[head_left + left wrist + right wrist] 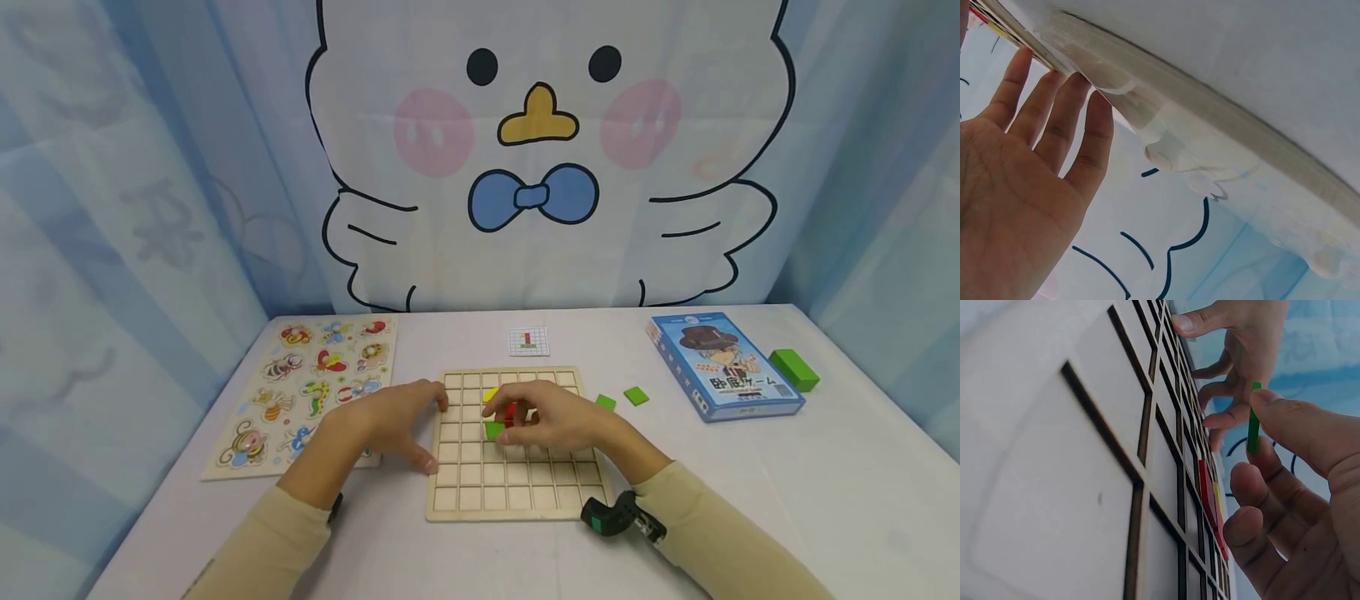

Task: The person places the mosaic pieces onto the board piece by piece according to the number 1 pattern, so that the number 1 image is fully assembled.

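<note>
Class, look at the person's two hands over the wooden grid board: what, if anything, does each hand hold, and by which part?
The right hand pinches a green tile by its thin edges, above the grid board. The left hand holds nothing; it rests against the board's left edge.

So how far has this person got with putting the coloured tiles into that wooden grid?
It looks early. A yellow tile and a red tile already lie in the grid board. The right hand pinches a green tile just above the board, while the left hand steadies its left edge. Two more green tiles wait on the table, and most cells are bare.
</note>
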